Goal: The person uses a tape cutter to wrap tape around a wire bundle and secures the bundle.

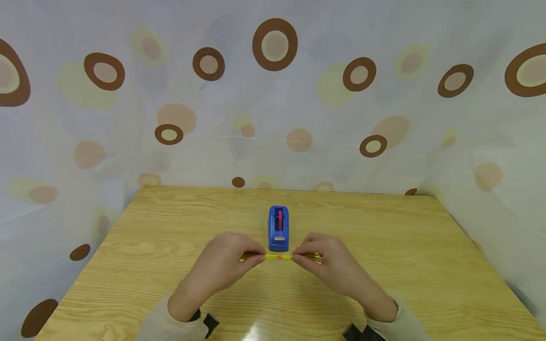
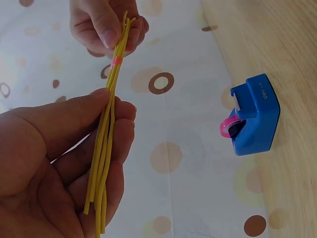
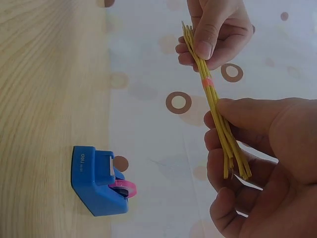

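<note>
1. Head view: left hand (image 1: 222, 265) and right hand (image 1: 337, 265) pinch a yellow stick bundle (image 1: 279, 257) level, left to right, above the table (image 1: 426, 265), just before the blue tape dispenser (image 1: 278, 228).
2. Left wrist view: a pink band (image 2: 117, 61) wraps the bundle between the pinching fingertips.
3. Right wrist view: the sticks' cut ends show past the thumb.

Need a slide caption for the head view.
Both hands hold taped yellow sticks before a blue tape dispenser.

Two hands (image 1: 226, 265), one stick bundle (image 1: 279, 257), one tape dispenser (image 1: 278, 228)
</note>
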The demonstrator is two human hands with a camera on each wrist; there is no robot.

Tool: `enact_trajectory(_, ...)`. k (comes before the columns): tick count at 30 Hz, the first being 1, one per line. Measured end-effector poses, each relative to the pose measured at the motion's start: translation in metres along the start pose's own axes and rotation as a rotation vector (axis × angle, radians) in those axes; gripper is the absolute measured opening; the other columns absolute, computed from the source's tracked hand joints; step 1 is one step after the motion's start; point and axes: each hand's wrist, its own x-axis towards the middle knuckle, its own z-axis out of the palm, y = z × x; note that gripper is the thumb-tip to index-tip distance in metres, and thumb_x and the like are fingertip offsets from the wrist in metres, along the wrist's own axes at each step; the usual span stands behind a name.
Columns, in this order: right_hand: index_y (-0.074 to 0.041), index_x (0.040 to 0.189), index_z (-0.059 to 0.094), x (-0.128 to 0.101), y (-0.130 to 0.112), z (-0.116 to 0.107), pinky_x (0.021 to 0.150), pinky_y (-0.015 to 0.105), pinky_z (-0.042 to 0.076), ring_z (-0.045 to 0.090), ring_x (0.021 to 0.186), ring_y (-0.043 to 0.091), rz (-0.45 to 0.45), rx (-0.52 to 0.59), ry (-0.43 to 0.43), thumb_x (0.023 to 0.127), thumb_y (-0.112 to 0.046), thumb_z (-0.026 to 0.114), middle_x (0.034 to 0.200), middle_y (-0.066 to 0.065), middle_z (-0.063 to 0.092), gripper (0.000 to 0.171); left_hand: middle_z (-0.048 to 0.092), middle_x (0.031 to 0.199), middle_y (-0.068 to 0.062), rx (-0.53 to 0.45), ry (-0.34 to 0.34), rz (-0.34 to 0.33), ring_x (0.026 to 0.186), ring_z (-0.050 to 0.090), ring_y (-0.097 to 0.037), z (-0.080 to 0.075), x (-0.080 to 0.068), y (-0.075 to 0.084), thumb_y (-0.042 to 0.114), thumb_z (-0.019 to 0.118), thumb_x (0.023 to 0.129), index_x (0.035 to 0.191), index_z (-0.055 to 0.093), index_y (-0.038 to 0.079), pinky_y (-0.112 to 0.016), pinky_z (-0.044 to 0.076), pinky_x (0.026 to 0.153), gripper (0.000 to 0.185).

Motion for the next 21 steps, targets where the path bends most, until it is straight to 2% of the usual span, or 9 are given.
enact_trajectory(9, -0.019, 0.091, 0.077, -0.003, 0.014, 0.014, 0.057, 0.025, 0.049, 0.055, 0.069, 0.005, 0.025, 0.013, -0.012, 0.093, -0.017, 0.071, 0.084, -0.014, 0.062, 0.007, 0.074, 0.090, 0.005, -0.020, -0.047, -0.025, 0.077, 0.065, -0.003, 0.013, -0.002, -0.010, 0.012, 0.074, 0.089, 0.095, 0.080, 0.013, -0.021, 0.052, 0.067, 0.008)
enact_trajectory(21, -0.015, 0.089, 0.079, -0.007, 0.027, 0.028, 0.059, 0.025, 0.049, 0.055, 0.070, 0.004, 0.071, -0.015, -0.003, 0.091, -0.015, 0.073, 0.081, -0.014, 0.062, 0.006, 0.074, 0.089, 0.001, -0.060, -0.060, -0.051, 0.074, 0.065, -0.004, 0.029, -0.002, -0.017, 0.011, 0.075, 0.089, 0.095, 0.080, 0.009, -0.019, 0.051, 0.063, 0.009)
